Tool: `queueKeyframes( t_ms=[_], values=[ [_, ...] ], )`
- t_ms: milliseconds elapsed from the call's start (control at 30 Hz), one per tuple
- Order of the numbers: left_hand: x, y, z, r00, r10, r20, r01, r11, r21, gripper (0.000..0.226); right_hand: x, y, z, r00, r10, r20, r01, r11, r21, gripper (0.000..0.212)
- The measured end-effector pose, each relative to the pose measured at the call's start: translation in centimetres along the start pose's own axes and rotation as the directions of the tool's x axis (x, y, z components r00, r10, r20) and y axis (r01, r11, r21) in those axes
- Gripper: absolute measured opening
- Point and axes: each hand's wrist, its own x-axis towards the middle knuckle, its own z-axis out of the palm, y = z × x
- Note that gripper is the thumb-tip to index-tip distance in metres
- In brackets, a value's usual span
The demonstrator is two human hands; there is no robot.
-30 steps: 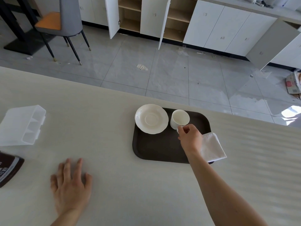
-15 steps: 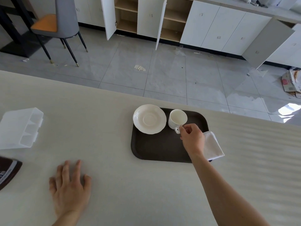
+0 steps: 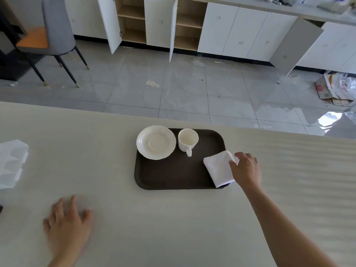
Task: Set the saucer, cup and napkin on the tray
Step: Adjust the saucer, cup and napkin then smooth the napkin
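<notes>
Fingertips (image 3: 233,163) of your right hand (image 3: 246,171) are curling onto the right edge of the folded white napkin (image 3: 218,170), thumb and forefinger closing on the cloth in what looks like a light pinch, though whether you're actually gripping it or just nudging it, I cannot tell. That napkin is lying on the right end of the dark tray (image 3: 173,176), its near corner poking just over the tray's rim, so you're probably squaring it up. Over to the left, the cup (image 3: 187,140) is standing upright on the tray with its handle pointing toward you, just beside the saucer (image 3: 156,142) and not on it. The saucer is sitting at the tray's far left corner, its rim hanging slightly past the edge. So all three pieces are looking landed; my read is you're nearly finished, with only that napkin tidy-up left, and maybe the saucer wants sliding further in. Your left hand (image 3: 67,222) is resting flat on the pale counter (image 3: 173,228), fingers spread, holding nothing. Further left, a clear plastic container (image 3: 11,162) is sitting at the edge of view. No readable writing or brand is showing anywhere.
</notes>
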Motion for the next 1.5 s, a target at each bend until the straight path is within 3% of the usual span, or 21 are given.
queueKeyframes(
  t_ms=[133, 267, 500, 667, 1067, 1200, 1300, 1500],
  values=[
    [-0.4, 6.3, 0.6, 0.974, 0.225, 0.002, -0.224, 0.971, -0.079, 0.060, 1.0, 1.3, 0.0, 0.988, 0.089, 0.130, -0.090, 0.996, 0.003, 0.041],
    [-1.8, 14.4, 1.6, 0.849, 0.528, -0.011, -0.517, 0.826, -0.224, 0.038, 1.1, 2.3, 0.0, 0.964, 0.142, 0.225, -0.153, 0.988, 0.030, 0.041],
    [-4.0, 25.8, 3.3, 0.631, 0.766, 0.121, -0.686, 0.624, -0.373, 0.029, 0.7, 2.8, -0.1, 0.975, 0.105, 0.196, -0.137, 0.978, 0.156, 0.032],
    [-5.2, 30.0, 5.2, 0.562, 0.790, 0.245, -0.722, 0.613, -0.321, 0.037, 0.5, 2.3, 0.4, 0.976, 0.099, 0.195, -0.148, 0.955, 0.256, 0.021],
    [-3.8, 30.5, 6.3, 0.504, 0.814, 0.289, -0.809, 0.562, -0.172, 0.026, 0.0, 0.9, 1.6, 0.988, 0.004, 0.157, -0.047, 0.961, 0.272, 0.017],
    [-3.6, 30.7, 6.1, 0.485, 0.821, 0.301, -0.828, 0.542, -0.142, 0.019, -0.5, 1.6, 1.2, 0.983, -0.136, 0.126, 0.110, 0.975, 0.191, 0.033],
    [-3.9, 30.8, 6.3, 0.470, 0.836, 0.282, -0.855, 0.511, -0.089, 0.026, -0.9, 2.9, 1.0, 0.949, -0.269, 0.163, 0.251, 0.960, 0.124, 0.053],
    [-3.9, 30.9, 6.5, 0.493, 0.832, 0.256, -0.848, 0.525, -0.072, 0.028, -0.6, 4.0, 1.2, 0.889, -0.403, 0.219, 0.419, 0.908, -0.029, 0.044]
  ],
)
